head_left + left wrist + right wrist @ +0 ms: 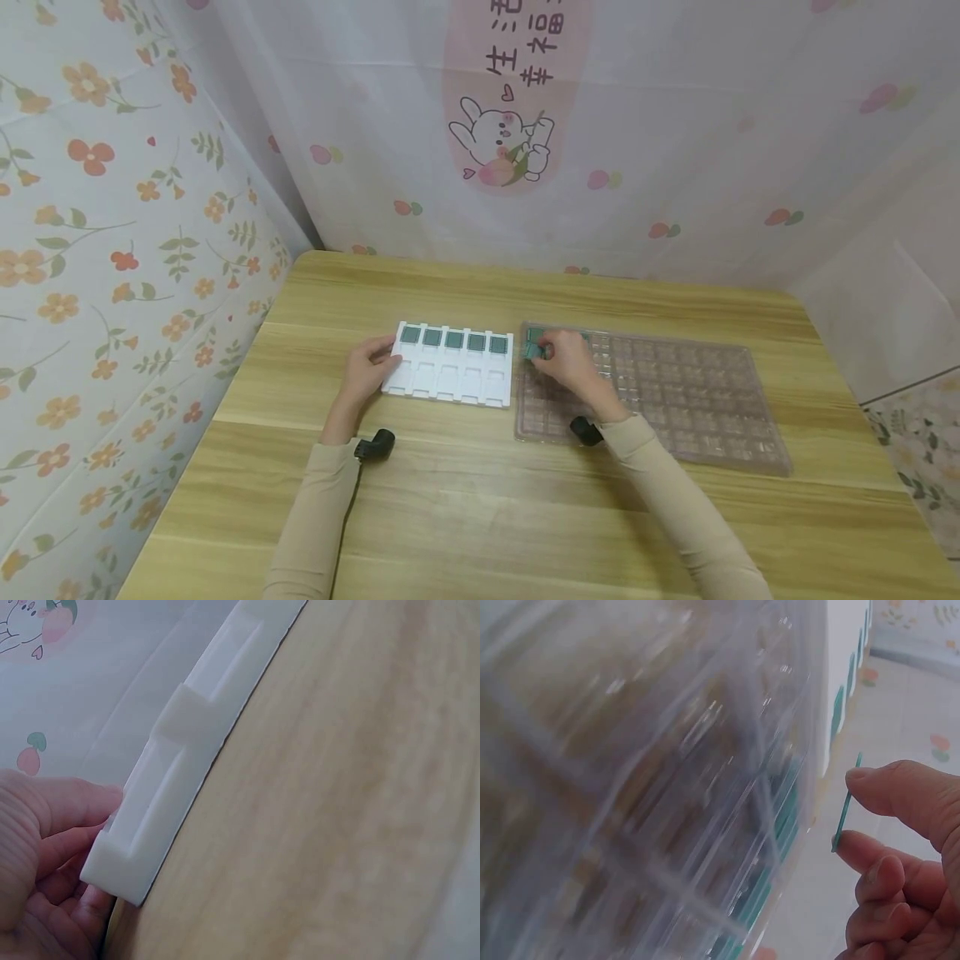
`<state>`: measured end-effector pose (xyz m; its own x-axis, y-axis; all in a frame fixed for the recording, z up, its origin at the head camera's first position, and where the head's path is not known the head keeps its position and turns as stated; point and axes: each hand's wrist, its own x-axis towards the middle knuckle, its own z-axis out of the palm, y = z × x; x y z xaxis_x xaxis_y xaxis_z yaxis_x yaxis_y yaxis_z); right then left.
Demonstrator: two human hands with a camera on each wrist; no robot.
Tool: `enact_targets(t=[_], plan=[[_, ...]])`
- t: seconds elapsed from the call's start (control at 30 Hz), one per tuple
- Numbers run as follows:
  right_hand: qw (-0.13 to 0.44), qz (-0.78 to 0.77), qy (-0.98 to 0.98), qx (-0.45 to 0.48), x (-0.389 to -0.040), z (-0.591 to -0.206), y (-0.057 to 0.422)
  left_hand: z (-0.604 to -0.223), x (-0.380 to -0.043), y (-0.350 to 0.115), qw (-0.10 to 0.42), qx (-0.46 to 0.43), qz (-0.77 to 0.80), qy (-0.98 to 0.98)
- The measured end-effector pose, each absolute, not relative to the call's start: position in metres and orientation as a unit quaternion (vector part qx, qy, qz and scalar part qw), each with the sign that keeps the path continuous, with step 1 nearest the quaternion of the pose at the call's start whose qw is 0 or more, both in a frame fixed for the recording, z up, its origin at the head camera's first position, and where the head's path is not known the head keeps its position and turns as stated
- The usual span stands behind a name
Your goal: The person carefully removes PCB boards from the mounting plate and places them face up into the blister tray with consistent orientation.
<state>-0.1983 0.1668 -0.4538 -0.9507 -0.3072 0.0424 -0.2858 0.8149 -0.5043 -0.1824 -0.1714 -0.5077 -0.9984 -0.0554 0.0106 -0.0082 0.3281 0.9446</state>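
A white tray (pixel 450 398) lies on the table, with a row of several green square pieces (pixel 453 339) in the slots along its far side. My left hand (pixel 366 367) holds the tray's left edge, thumb on top; in the left wrist view the fingers (pixel 64 847) curl at its corner. Over the far left corner of a clear plastic compartment tray (pixel 690 392), my right hand (pixel 567 360) pinches a thin green square piece (pixel 846 810) between thumb and index finger. The right wrist view shows this piece edge-on, raised off the tray. More green pieces (pixel 536 333) sit in the clear tray's far row, partly hidden by the hand.
The wood-grain table (pixel 450 517) carries both trays side by side, a narrow gap between them. A printed curtain (pixel 360 167) hangs behind the far edge, and a floral one (pixel 90 333) at the left. Each wrist bears a small black camera (pixel 375 444).
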Motion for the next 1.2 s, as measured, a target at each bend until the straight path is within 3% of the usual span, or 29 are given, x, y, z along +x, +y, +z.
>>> enact_targets(t=[1.2], plan=[[0.053, -0.21, 0.963, -0.158, -0.205, -0.461, 0.206, -0.506, -0.182, -0.171, 0.014, 0.027, -0.584, -0.811]])
